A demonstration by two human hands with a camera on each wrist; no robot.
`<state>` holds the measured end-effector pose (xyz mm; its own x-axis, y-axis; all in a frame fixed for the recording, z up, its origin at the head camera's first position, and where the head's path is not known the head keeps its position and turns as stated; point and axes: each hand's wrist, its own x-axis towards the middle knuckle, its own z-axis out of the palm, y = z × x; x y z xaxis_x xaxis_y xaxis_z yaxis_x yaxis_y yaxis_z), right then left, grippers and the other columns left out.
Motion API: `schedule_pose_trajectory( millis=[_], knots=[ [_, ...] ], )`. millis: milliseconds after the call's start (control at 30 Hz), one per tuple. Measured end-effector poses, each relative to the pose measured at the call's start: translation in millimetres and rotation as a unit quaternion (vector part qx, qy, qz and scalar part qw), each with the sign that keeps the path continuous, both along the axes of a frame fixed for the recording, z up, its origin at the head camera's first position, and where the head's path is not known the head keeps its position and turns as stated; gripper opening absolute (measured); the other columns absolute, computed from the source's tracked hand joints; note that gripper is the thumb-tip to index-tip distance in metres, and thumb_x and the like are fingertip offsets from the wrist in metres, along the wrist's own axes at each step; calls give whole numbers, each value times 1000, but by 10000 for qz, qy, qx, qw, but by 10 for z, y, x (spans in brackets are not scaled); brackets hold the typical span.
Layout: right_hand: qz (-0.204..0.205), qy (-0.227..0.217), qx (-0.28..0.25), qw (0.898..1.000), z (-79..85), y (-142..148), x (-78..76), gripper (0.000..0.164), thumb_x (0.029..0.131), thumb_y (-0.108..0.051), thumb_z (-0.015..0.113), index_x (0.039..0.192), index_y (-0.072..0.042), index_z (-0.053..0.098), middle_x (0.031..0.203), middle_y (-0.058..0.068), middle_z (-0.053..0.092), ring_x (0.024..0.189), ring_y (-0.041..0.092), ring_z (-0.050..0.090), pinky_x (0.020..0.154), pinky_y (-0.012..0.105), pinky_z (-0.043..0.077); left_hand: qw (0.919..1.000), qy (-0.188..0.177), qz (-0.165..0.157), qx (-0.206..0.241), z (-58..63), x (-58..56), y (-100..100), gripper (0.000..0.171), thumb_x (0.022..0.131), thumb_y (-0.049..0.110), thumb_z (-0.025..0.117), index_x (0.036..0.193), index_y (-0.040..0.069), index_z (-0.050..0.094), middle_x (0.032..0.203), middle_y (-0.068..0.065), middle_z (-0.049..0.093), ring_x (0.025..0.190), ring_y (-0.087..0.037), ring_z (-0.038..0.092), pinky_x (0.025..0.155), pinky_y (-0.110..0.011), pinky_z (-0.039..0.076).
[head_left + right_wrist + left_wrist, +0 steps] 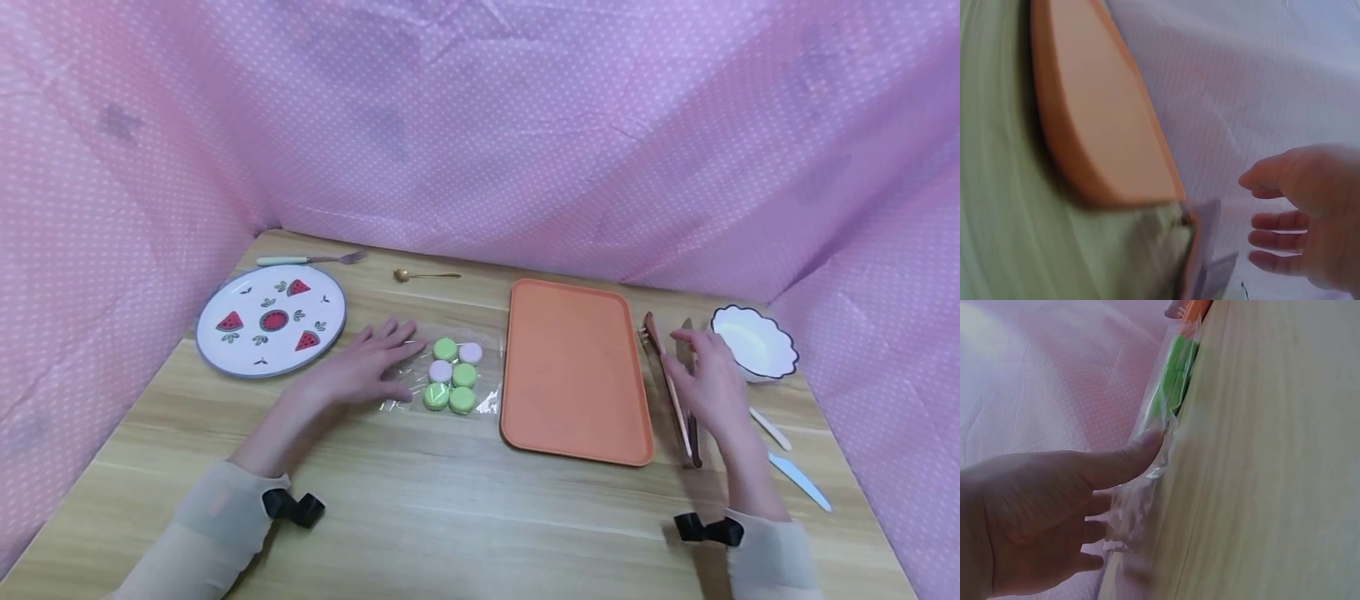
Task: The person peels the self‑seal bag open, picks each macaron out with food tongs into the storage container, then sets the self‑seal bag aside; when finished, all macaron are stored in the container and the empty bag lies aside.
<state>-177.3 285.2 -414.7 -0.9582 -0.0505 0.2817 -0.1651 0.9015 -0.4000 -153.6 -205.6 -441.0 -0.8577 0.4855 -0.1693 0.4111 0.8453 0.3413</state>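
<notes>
Several green and pale lilac macarons (464,375) lie inside a clear plastic bag (489,379) on the table. My left hand (363,362) is at the bag's left end, fingers spread. In the left wrist view its thumb (1129,464) lies against the plastic with the green macarons (1175,375) beyond it. On the other side, my right hand (708,379) hovers over long, slim brown utensils (677,404) beside the orange tray (577,375). Its fingers (1279,242) are loosely bent with nothing between them.
A watermelon-patterned plate (247,304) sits at the left, with a white-handled fork (285,261) behind it. A small gold spoon (427,276) lies at the back. To the right are a scalloped white bowl (753,342) and a light blue knife (801,482). Pink dotted cloth (525,125) surrounds the table.
</notes>
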Motion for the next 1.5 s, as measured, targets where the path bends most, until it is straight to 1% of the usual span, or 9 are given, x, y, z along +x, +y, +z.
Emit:
schedule_pose_trajectory(
  millis=[133, 333, 433, 733, 933, 1133, 1233, 1367, 1500],
  knots=[
    [-132, -477, 117, 9987, -20, 168, 49, 52, 90, -33, 60, 134, -8, 46, 127, 26, 47, 110, 43, 48, 78, 58, 39, 9999, 30, -35, 124, 12, -10, 13, 80, 83, 60, 58, 148, 24, 29, 159, -3, 17, 147, -33, 7, 116, -55, 8],
    [325, -1197, 497, 9910, -76, 262, 37, 75, 89, -44, 60, 145, -6, 29, 140, 34, 34, 119, 52, 42, 87, 66, 36, 9998, 145, -14, 154, -12, -13, 37, 74, 86, 59, 55, 146, 20, 34, 157, -3, 25, 147, -33, 12, 117, -53, 12],
    [411, -1435, 611, 9869, -105, 274, 36, 83, 87, -48, 61, 147, -5, 23, 141, 37, 32, 122, 54, 38, 91, 67, 34, 9996, 206, 10, 182, -30, -19, 48, 73, 86, 57, 56, 145, 19, 37, 156, -5, 27, 146, -35, 14, 116, -53, 13],
    [379, -1517, 728, 9850, -138, 276, 35, 91, 87, -48, 61, 149, -2, 12, 135, 41, 36, 123, 56, 35, 94, 67, 32, 9985, 471, -206, 183, -70, -34, 43, 69, 85, 52, 60, 142, 18, 41, 153, -6, 33, 143, -34, 25, 112, -53, 25],
    [356, -1689, 812, 9816, -135, 272, 17, 97, 88, -51, 57, 150, 0, 2, 135, 42, 36, 122, 57, 36, 94, 66, 33, 9961, 795, -294, 232, -64, -57, 56, 53, 85, 45, 64, 130, 18, 56, 147, -6, 42, 138, -33, 36, 110, -50, 31],
    [323, -1778, 862, 9798, -136, 274, 2, 102, 89, -53, 55, 149, 1, -6, 134, 41, 39, 120, 56, 39, 93, 64, 36, 9962, 821, -169, 252, -50, -68, 87, 48, 85, 43, 65, 126, 20, 59, 143, -5, 48, 135, -30, 42, 107, -49, 36],
    [297, -1794, 860, 9796, -140, 277, -5, 102, 88, -54, 54, 148, 2, -7, 134, 40, 39, 119, 56, 41, 92, 63, 37, 9965, 784, -133, 264, -45, -64, 86, 47, 85, 43, 65, 126, 20, 59, 142, -4, 49, 135, -29, 42, 107, -49, 36],
    [289, -1757, 842, 9804, -144, 280, -12, 100, 88, -54, 55, 149, 2, -2, 127, 40, 47, 111, 55, 49, 87, 61, 41, 9962, 802, -160, 283, -56, -69, 79, 46, 85, 43, 65, 125, 20, 60, 141, -3, 50, 135, -28, 43, 107, -49, 36],
    [229, -1823, 838, 9794, -143, 285, -15, 93, 88, -55, 54, 146, 7, 15, 117, 39, 54, 104, 55, 54, 80, 59, 44, 9958, 833, -162, 354, -70, -76, 79, 43, 85, 42, 65, 123, 21, 62, 140, -3, 51, 134, -28, 44, 107, -49, 36]
  ],
)
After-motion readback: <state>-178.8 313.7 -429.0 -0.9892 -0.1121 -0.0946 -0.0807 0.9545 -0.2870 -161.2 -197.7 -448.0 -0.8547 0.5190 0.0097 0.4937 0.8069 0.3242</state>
